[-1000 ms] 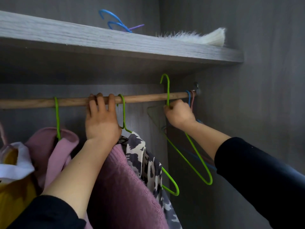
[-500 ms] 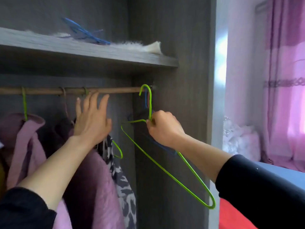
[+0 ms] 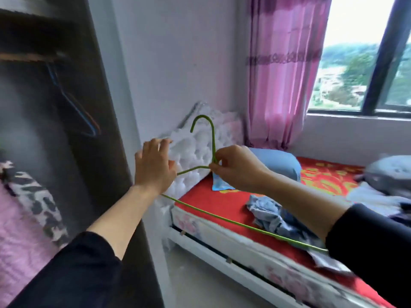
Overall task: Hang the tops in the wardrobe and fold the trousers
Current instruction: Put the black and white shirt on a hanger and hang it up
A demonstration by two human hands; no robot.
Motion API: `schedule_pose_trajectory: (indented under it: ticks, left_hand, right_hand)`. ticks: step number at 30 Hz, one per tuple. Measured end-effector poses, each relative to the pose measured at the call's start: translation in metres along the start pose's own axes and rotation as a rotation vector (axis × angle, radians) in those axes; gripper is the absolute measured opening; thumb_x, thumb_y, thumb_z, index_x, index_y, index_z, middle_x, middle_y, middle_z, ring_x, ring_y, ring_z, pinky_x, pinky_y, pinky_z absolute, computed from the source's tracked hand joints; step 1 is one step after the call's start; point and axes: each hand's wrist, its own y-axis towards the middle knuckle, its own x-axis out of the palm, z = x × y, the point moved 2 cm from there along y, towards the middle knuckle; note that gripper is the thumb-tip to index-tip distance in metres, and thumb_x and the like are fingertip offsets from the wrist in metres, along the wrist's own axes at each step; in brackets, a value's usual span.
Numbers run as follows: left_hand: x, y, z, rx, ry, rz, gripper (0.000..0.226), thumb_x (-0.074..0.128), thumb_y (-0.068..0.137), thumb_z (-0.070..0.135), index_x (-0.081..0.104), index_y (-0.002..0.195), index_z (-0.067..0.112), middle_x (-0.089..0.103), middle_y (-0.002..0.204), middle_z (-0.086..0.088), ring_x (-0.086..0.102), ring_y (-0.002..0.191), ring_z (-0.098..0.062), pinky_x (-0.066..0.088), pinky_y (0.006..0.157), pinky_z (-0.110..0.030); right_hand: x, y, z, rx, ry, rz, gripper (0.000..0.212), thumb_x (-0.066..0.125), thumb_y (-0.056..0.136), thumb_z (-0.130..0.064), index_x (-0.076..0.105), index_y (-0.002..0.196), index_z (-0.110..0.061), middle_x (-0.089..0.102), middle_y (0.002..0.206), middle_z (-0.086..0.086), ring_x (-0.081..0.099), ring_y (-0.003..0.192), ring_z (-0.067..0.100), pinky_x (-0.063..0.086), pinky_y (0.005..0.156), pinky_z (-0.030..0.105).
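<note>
My right hand [image 3: 235, 167] pinches an empty green wire hanger [image 3: 212, 141] at the base of its hook, holding it in the air between the wardrobe and the bed. My left hand [image 3: 153, 165] hovers beside it with fingers spread, holding nothing. A crumpled blue-grey garment [image 3: 266, 213] lies on the red sheet of the bed [image 3: 200, 200]. In the wardrobe [image 3: 73, 107] at the left hang a pink top [image 3: 17, 218] and a leopard-print top [image 3: 37, 196]; blue and brown hangers [image 3: 77, 112] dangle empty from the rail.
A white tufted headboard [image 3: 195, 152] and a blue pillow [image 3: 280, 163] stand at the bed's head. More clothes, grey and white [image 3: 387, 185], lie at the right. Pink curtain [image 3: 282, 74] and a window [image 3: 364, 63] are behind the bed.
My right hand has carried the green hanger off the rail and out of the wardrobe. My left hand left the rail. My view swung right toward the bed.
</note>
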Motion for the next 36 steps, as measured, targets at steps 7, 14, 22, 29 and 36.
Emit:
schedule_pose_trajectory:
  ticks: [7, 14, 22, 29, 36]
  left_hand:
    - [0.124, -0.013, 0.147, 0.074, -0.146, -0.31, 0.046, 0.049, 0.082, 0.023, 0.051, 0.127, 0.012, 0.049, 0.127, -0.013, 0.042, 0.119, -0.033, 0.04, 0.093, -0.045]
    - [0.252, -0.013, 0.286, 0.217, -0.255, -0.503, 0.041, 0.052, 0.083, 0.021, 0.051, 0.123, 0.013, 0.05, 0.123, -0.011, 0.043, 0.119, -0.03, 0.041, 0.092, -0.044]
    - [0.386, -0.002, 0.431, 0.378, -0.305, -0.743, 0.042, 0.05, 0.086, 0.023, 0.048, 0.126, 0.012, 0.048, 0.128, -0.011, 0.04, 0.122, -0.03, 0.04, 0.094, -0.044]
    - [0.464, -0.012, 0.549, 0.516, -0.333, -0.9, 0.038, 0.042, 0.091, 0.028, 0.046, 0.126, 0.012, 0.047, 0.126, -0.012, 0.04, 0.12, -0.03, 0.039, 0.092, -0.045]
    - [0.538, -0.023, 0.683, 0.605, -0.334, -0.98, 0.036, 0.042, 0.091, 0.028, 0.045, 0.123, 0.011, 0.046, 0.123, -0.012, 0.041, 0.119, -0.03, 0.041, 0.089, -0.044]
  right_hand:
    - [-0.034, -0.074, 0.151, 0.316, -0.027, 0.074, 0.03, 0.064, 0.086, -0.022, 0.05, 0.059, -0.026, 0.049, 0.057, -0.006, 0.048, 0.064, 0.017, 0.032, 0.062, 0.025]
    - [-0.055, -0.108, 0.307, 0.549, -0.102, 0.136, 0.01, 0.062, 0.085, -0.02, 0.069, 0.082, -0.014, 0.053, 0.063, -0.005, 0.053, 0.066, 0.018, 0.039, 0.062, 0.029]
    - [-0.087, -0.139, 0.471, 0.889, -0.138, 0.114, 0.012, 0.06, 0.086, -0.024, 0.061, 0.081, -0.013, 0.067, 0.089, 0.009, 0.062, 0.083, 0.028, 0.043, 0.066, 0.033]
    - [-0.125, -0.178, 0.578, 1.108, -0.132, 0.155, 0.013, 0.059, 0.086, -0.025, 0.068, 0.094, -0.02, 0.07, 0.095, 0.01, 0.063, 0.093, 0.03, 0.046, 0.075, 0.033]
    - [-0.168, -0.209, 0.705, 1.231, -0.108, 0.163, 0.007, 0.055, 0.083, -0.023, 0.052, 0.082, -0.029, 0.069, 0.083, 0.009, 0.065, 0.082, 0.032, 0.053, 0.073, 0.042]
